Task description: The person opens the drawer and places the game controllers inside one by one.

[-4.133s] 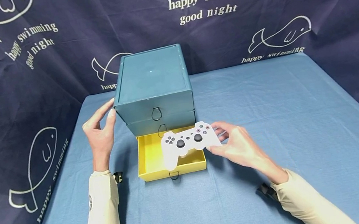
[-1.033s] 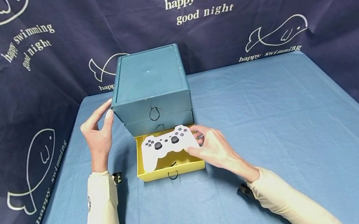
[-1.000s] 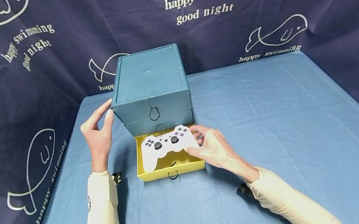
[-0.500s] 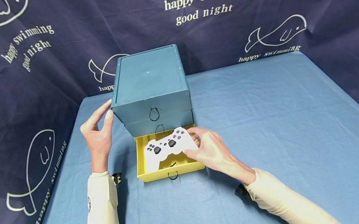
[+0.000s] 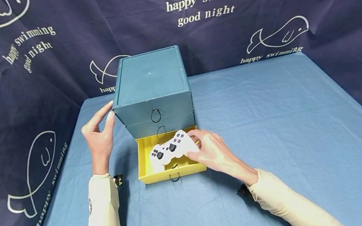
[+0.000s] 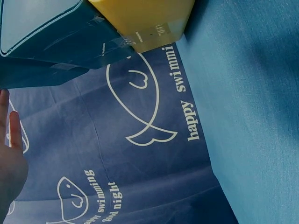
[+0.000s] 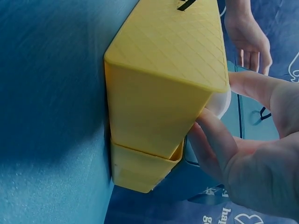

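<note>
A white game controller [image 5: 176,149] with two black thumbsticks lies tilted in the pulled-out yellow drawer [image 5: 159,177], its left side lower. My right hand [image 5: 213,151] pinches the controller's right grip between thumb and fingers. In the right wrist view, the drawer's side hides most of the controller, and my right fingers [image 7: 216,135] come over the drawer's upper edge. My left hand [image 5: 98,139] rests its fingertips against the left front corner of the teal drawer box [image 5: 151,78]. At the edge of the left wrist view, its fingers [image 6: 15,130] look extended.
Two teal drawers with black loop pulls [image 5: 155,115] are closed above the yellow one. A black loop [image 5: 174,177] hangs on the yellow drawer's front. Blue cloth [image 5: 267,127] covers the table, and a dark blue printed curtain [image 5: 138,14] stands behind and at both sides.
My right hand has carried the controller left and down into the yellow drawer, its left side now lower and more tilted. My left hand has stayed at the teal box.
</note>
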Tool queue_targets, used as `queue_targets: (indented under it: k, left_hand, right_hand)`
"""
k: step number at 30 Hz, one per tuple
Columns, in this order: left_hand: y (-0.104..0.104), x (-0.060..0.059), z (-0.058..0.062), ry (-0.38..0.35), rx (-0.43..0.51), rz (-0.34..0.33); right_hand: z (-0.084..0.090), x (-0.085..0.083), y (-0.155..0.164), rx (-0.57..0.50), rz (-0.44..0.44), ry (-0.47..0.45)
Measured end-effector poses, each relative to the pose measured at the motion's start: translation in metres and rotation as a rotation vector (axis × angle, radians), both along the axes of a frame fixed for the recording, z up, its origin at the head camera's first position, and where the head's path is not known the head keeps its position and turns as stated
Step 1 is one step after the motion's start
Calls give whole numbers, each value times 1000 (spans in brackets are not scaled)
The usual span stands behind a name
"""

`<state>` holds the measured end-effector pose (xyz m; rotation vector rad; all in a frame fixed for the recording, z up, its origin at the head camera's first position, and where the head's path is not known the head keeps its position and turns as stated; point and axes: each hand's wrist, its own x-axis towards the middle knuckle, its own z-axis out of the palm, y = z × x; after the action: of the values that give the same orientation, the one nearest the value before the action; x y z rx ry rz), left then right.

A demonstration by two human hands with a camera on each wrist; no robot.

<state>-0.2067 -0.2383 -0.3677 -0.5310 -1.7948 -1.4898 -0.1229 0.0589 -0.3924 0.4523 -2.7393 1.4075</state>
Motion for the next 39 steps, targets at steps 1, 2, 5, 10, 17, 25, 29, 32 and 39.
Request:
queue_targets:
  k: [1,2,5,10,17,25,29,32,39]
  left_hand:
    - [0,0,0,-1,0,0]
    - [0,0,0,-1,-1,0]
    - [0,0,-1,0,2,-2]
    - [0,-1,-1,3,3,-1]
    - [0,0,0,-5,-3,4]
    - [0,0,0,-7,-3,6]
    - [0,-1,0,-8,-4,10]
    - [0,0,0,-8,-5,12]
    - [0,0,0,-7,-3,7]
  right_hand:
    - [0,0,0,-4,8,-4]
    - [0,-1,1,-8,16,-8]
    - [0,-2,2,-7,31,-17]
    - [0,-3,4,-7,55,-30]
    - [0,-4,4,-5,71,-32]
    - [-1,-5,4,-3,80,-25]
    - [-2,-6,4,2,87,-15]
    - [-2,-6,4,4,93,-10]
    - [-2,-6,3,3,97,-8]
